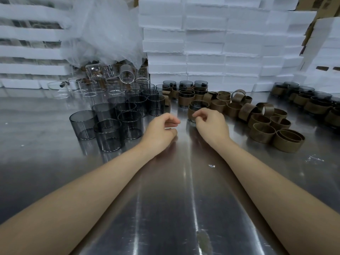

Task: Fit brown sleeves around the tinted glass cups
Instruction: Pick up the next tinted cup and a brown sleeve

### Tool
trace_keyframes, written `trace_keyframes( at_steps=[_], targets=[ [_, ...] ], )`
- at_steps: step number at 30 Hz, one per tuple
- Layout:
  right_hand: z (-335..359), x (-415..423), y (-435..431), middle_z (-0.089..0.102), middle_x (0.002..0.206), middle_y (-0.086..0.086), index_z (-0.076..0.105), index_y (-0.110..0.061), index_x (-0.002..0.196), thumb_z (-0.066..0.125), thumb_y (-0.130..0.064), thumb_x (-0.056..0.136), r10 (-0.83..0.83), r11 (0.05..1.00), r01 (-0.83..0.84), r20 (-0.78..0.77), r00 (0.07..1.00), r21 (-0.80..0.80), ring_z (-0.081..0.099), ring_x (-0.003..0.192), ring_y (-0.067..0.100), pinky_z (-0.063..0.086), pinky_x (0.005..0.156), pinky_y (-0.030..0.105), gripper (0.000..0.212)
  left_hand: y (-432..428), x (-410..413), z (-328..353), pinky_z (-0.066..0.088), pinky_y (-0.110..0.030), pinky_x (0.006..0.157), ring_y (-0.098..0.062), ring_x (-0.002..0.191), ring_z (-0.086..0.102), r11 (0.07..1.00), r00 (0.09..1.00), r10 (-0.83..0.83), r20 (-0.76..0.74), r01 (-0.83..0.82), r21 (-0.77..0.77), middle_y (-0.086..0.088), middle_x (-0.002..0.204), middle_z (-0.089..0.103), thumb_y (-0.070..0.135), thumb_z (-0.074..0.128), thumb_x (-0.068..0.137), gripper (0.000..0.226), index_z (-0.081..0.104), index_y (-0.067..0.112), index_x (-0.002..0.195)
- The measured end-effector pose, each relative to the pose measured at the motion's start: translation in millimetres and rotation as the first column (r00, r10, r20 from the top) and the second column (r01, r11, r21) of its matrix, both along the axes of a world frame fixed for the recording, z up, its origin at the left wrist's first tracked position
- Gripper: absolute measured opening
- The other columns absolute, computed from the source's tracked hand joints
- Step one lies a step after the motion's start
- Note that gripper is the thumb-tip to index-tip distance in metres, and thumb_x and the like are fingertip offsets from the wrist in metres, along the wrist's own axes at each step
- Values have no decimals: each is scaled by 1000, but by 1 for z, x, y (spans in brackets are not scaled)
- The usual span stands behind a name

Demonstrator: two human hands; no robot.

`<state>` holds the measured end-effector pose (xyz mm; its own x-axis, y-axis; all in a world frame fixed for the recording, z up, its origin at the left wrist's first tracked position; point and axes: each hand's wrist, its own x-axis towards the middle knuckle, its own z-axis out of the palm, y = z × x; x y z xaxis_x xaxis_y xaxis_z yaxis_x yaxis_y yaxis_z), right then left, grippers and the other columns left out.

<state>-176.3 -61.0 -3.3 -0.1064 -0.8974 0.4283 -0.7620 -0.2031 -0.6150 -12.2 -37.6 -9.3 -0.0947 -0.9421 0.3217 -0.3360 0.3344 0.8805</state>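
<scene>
White foam blocks [202, 43] stand stacked like a wall at the back, and below them a steel surface [174, 199] carries all the work. On its left side stands a group of bare tinted glass cups [110, 122], upright and close together, with clear glass cups [92, 85] behind them. On the right lies a heap of loose brown sleeves [266, 122], and finished sleeved cups [312, 103] stand in rows at the far right and behind the middle. One sleeved cup [196, 107] stands alone just beyond the right hand [211, 124]; I cannot tell if the fingertips touch it. Both this hand and the left hand [160, 129] have loosely curled fingers and hold nothing. I judge that one cup is done and set down, so the work is between two cups. The next move calls for the left hand to take a bare cup and the right one to take a sleeve, then to slide the sleeve on straight.
</scene>
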Motion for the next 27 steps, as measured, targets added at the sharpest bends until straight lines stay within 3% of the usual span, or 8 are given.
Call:
trace_keyframes(
  at_steps=[3,6,8,11,15,19,23,27],
  targets=[
    [-1,-1,-5,59,134,0,55,-23,136,49,-20,88,31,994,-28,-20,999,108,48,129,22,41,104,38,48,4,0,1,48,-30,99,-14,105,62,1000,998,5,66,-4,-22,3,102,65,-9,54,85,29,62,18,93],
    [-3,-4,-7,68,118,7,59,-21,129,48,-26,89,73,969,-42,-121,990,242,54,118,26,44,94,35,41,9,1,1,38,-27,100,-14,107,57,972,919,148,366,-67,-225,3,109,64,0,52,88,24,63,18,101],
    [-5,-3,-6,68,101,7,65,-16,110,48,-27,89,112,967,-54,-223,968,250,57,105,29,46,84,36,29,12,1,3,23,-28,105,-17,117,51,909,714,336,614,-74,-411,2,119,60,8,51,88,27,61,18,111],
    [-4,-2,-6,65,110,7,66,-14,109,49,-26,90,144,968,-78,-275,951,237,55,105,29,46,86,38,28,14,-3,5,2,-44,119,-26,144,23,872,376,487,788,-162,-462,-9,150,36,26,47,92,39,51,14,129],
    [-4,-2,-5,64,118,11,65,-11,112,49,-24,91,158,970,-90,-304,940,226,54,109,30,46,91,41,30,17,-2,6,6,-61,114,-32,149,2,874,212,457,864,-286,-392,-14,163,4,36,36,98,50,36,13,142],
    [-4,-1,-4,64,116,11,65,-8,107,48,-23,91,158,971,-89,-317,935,221,54,107,31,46,91,42,27,18,0,7,21,-56,107,-29,143,14,894,286,428,858,-273,-355,-14,161,4,33,38,97,53,27,15,146],
    [-3,-1,-5,63,124,9,64,-11,119,50,-23,92,158,968,-87,-303,940,233,53,115,29,44,96,42,32,17,2,6,24,-50,104,-25,142,11,922,505,359,785,-62,-383,-9,161,-3,20,47,91,66,19,19,151],
    [-1,-2,-5,66,115,4,62,-13,123,59,-12,89,180,963,-173,-18,983,204,59,108,18,42,90,26,35,22,-9,4,17,-44,112,-25,143,18,895,745,234,625,87,-438,-11,160,6,16,56,87,79,16,20,155]
  ],
)
